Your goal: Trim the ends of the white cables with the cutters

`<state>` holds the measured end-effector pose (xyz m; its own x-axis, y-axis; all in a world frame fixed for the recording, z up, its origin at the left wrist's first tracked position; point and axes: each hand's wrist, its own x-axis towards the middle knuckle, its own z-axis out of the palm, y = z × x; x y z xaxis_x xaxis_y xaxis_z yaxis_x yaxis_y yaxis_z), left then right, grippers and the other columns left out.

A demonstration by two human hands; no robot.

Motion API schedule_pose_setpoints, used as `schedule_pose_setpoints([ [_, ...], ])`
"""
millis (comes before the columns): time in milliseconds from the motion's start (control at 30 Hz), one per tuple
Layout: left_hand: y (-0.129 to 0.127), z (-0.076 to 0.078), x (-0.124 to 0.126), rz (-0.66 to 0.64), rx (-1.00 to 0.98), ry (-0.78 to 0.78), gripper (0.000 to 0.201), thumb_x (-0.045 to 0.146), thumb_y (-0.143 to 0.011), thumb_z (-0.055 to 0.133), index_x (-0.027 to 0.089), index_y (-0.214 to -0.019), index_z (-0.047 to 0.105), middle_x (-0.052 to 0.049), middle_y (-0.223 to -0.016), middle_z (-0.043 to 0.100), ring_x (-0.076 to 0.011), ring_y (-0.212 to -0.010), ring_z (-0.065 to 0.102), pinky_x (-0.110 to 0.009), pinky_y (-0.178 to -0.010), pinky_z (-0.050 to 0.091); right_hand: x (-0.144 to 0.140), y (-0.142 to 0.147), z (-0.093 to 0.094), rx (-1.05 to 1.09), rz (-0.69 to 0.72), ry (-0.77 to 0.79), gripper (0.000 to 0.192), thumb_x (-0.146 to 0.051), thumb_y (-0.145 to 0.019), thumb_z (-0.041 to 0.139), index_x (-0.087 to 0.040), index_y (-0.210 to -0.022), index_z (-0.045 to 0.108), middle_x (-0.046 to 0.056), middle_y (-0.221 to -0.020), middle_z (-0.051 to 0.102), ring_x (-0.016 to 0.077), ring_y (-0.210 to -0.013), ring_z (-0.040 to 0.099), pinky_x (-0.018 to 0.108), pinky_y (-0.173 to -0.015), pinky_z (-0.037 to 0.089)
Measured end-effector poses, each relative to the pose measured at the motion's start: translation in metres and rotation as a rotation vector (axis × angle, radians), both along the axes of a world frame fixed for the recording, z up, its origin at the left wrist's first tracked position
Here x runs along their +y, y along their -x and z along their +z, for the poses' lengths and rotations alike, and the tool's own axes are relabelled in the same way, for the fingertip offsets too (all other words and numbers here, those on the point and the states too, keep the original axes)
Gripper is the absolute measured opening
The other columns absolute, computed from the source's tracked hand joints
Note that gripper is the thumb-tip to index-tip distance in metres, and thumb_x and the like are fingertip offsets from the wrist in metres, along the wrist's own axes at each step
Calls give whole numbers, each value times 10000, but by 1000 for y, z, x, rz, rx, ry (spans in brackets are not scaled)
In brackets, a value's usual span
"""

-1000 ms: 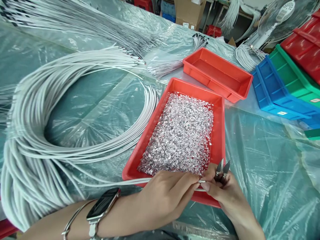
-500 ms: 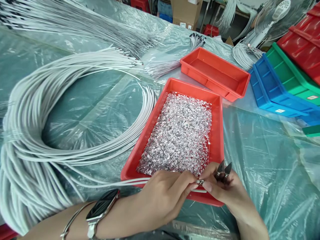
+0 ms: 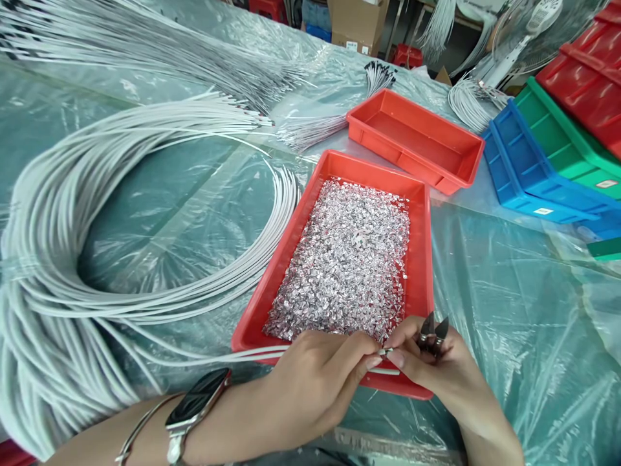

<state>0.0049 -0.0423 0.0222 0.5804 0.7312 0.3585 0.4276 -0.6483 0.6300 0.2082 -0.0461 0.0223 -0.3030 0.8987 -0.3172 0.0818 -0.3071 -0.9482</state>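
Covering the table, clear plastic sheet (image 3: 509,310); left hand (image 3: 320,382) pinches white cable (image 3: 233,356), right hand (image 3: 436,369) grips cutters (image 3: 433,331).

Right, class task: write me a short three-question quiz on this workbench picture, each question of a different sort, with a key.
1. True or false: the left hand pinches the end of a white cable against the fingers of the right hand.
2. Multiple choice: what fills the near red tray? A) black screws B) small shiny silver pieces C) blue caps
3. Fill the gap: the right hand also holds small ____, tips pointing up.

Key: 1 true; 2 B; 3 cutters
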Motion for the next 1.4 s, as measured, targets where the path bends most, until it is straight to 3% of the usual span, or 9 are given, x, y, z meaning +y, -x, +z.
schedule_pose_setpoints([
  [267,4,6,4,-77,5,290,276,168,-1018,277,167,-925,537,-6,-690,612,-146,-570,574,-263,-525,436,-2,0,1,14,7,37,149,-365,-864,697,-234,-795,682,-85,-569,253,101,-511,204,286,-477,162],
  [600,7,6,4,-141,-85,327,230,165,-1011,325,177,-927,539,-1,-708,639,-135,-601,601,-247,-550,459,-3,0,2,63,35,72,146,-360,-873,684,-238,-795,671,-76,-576,290,109,-523,229,299,-496,175],
  [667,6,5,5,-150,-67,304,230,159,-1013,320,179,-924,531,5,-694,638,-131,-581,601,-241,-542,463,-4,0,2,80,42,77,133,-349,-879,679,-242,-800,671,-76,-574,296,108,-520,231,296,-494,177],
  [833,5,2,2,-97,29,74,259,156,-1022,279,165,-921,517,-20,-708,648,-148,-554,597,-264,-499,455,-3,1,3,128,62,76,130,-354,-875,687,-240,-813,681,-75,-567,343,100,-513,235,276,-466,176],
  [1100,7,3,2,-112,42,87,245,143,-1015,306,165,-922,531,-21,-695,644,-143,-590,622,-258,-538,499,-1,2,8,138,105,82,106,-310,-888,674,-227,-821,673,-77,-571,356,90,-500,239,265,-454,187],
  [1267,3,-2,-1,-186,20,-37,237,99,-991,334,159,-883,536,-29,-678,650,-132,-579,623,-243,-532,513,0,3,5,27,64,30,96,-299,-897,653,-236,-827,672,-73,-588,304,103,-518,239,278,-465,186],
  [1400,1,-8,-3,-137,-21,-124,170,88,-971,391,156,-949,546,-30,-698,666,-134,-609,640,-237,-562,529,1,1,5,-25,-5,4,117,-354,-874,681,-256,-810,687,-66,-576,316,111,-520,262,289,-480,192],
])
